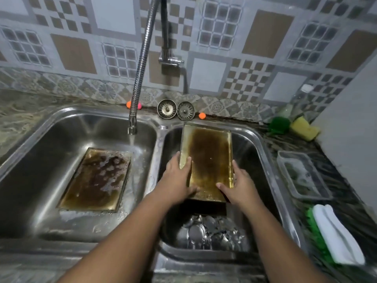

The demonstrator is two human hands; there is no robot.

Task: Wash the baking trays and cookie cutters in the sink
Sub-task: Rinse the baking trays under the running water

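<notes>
Brown, baked-on staining covered the face of the tilted tray (pixel 208 156), which stood in the right basin (pixel 257 158) of the sink right of the frame's centre, its far end leaning on the back wall and its near end raised above the cookie cutters (pixel 206 231) heaped at the basin's bottom. The left hand (pixel 177 178) lay flat on the tray's near left corner, fingers (pixel 188 162) almost straight over the rim and thumb spread across the stained face, pressing rather than clasping. The right hand (pixel 240 184) held the opposite wall, its thumb inside on the face and its fingers running up the outside, so that the wall was pinched between them. A second tray (pixel 95 180) lay flat in the left basin (pixel 36 160), left of centre, under water running from the tap (pixel 132 127). The step in hand seemed to be settling or shifting the tilted tray before scrubbing. To do that well, the person would want both hands low on the side walls, where the metal looked greasy and likely to slip, and to keep the far end braced against the basin so the near end did not drop onto the cutters. Cleaning tools were not yet in either hand: the yellow sponge (pixel 304 128) and green scrubber (pixel 280 123) sat on the counter at the upper right, near the basin's far corner.
</notes>
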